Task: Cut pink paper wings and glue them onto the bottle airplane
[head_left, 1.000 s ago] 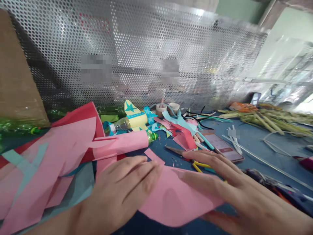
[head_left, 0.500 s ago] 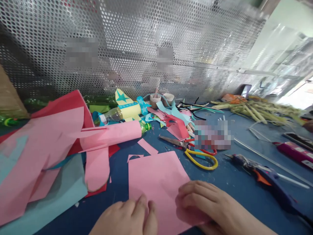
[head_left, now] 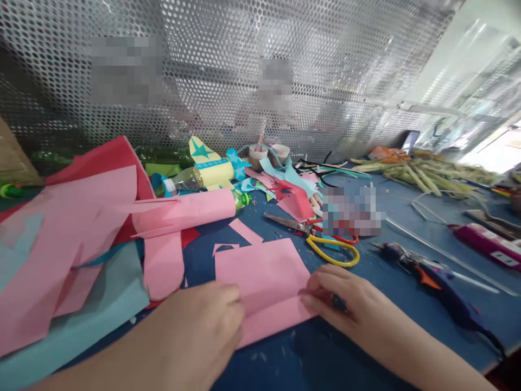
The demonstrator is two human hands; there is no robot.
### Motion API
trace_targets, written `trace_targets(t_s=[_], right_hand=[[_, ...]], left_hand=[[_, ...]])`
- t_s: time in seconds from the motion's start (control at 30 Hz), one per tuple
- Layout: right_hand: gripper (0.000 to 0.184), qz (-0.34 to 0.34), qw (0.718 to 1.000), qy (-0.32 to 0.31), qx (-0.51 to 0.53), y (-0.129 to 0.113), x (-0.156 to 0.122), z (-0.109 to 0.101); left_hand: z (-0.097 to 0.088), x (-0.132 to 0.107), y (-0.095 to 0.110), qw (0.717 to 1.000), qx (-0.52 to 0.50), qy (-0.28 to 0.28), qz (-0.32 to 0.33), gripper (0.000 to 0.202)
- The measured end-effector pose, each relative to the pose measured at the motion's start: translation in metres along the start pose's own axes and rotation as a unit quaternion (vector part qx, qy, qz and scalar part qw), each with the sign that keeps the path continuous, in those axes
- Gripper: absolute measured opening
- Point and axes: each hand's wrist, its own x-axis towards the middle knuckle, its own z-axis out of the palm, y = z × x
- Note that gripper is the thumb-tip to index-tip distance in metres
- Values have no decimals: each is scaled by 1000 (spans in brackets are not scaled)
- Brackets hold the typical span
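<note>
A pink paper sheet lies on the blue table, with its near edge folded up over itself. My left hand rests on the sheet's left near edge, fingers curled and pinching the fold. My right hand pinches the fold at the sheet's right edge, fingertips together. Scissors with yellow and red handles lie just beyond the sheet. A blue glue gun lies to the right of my right hand.
Large pink, red and light blue sheets pile up on the left. A bottle wrapped in pink paper and a yellow bottle plane lie behind. Paper scraps, cups and green stalks crowd the back, before a perforated metal screen.
Both hands have drawn back toward me and folded the pink sheet's near edge over. The view has tilted down a little.
</note>
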Motion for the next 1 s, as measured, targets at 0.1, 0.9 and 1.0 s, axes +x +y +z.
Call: trace_targets(t_s=[0.1,0.9,1.0], right_hand=[[16,39,998,21,-37,-2,7,5],[8,83,996,41,-7,1,20,14],[8,80,996,44,-1,2,19,14]], left_hand=[[-18,13,2,999,-5,-42,-10,16],[-32,33,-9,983,-13,-135,-123,12],[-33,32,-7,982,-14,-140,-125,13]])
